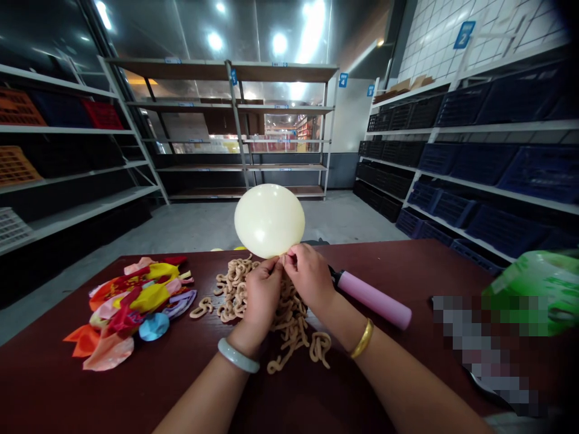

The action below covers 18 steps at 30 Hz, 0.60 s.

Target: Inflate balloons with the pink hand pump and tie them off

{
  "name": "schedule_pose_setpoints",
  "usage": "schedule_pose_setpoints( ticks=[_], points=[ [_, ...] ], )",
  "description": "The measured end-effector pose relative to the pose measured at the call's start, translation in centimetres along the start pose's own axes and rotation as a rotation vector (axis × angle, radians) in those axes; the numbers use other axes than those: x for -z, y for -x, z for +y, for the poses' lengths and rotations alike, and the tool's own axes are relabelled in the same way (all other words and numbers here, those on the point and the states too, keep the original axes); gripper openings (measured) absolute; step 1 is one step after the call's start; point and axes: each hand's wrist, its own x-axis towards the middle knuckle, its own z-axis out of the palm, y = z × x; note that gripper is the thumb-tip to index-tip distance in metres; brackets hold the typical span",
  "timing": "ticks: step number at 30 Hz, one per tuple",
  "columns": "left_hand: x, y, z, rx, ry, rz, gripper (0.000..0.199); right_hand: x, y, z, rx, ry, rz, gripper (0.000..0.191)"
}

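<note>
A pale yellow inflated balloon [269, 220] stands above the table, its neck pointing down toward me. My left hand [265, 289] pinches the neck between thumb and fingers. Close beside it, my right hand [310, 274] has its fingers closed at the same neck; the neck itself is mostly hidden by the fingertips. Under both hands lies a heap of tan, curly twisted pieces [233, 289], partly covered by my hands and wrists. A pink hand pump [375, 298] with a black end rests on the table right of my right hand.
Uninflated balloons in many colours [136, 301] are piled on the left of the dark red table [181, 386]. At the right are a green plastic bag [534, 289] and a blurred-out object [488, 355]. Beyond stand shelves [194, 107], with blue crates [540, 172] on the right.
</note>
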Motion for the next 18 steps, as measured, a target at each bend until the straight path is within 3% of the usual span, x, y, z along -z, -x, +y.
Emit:
schedule_pose_setpoints(
  ticks=[9,18],
  points=[
    [0.31,-0.06,0.05,0.034,0.055,0.03,0.021,0.29,0.27,0.08,0.105,-0.041,-0.028,0.016],
    [0.2,0.0,-0.09,0.033,0.167,-0.025,0.022,0.09,-0.09,-0.41,-0.018,-0.33,0.072,0.007]
  ],
)
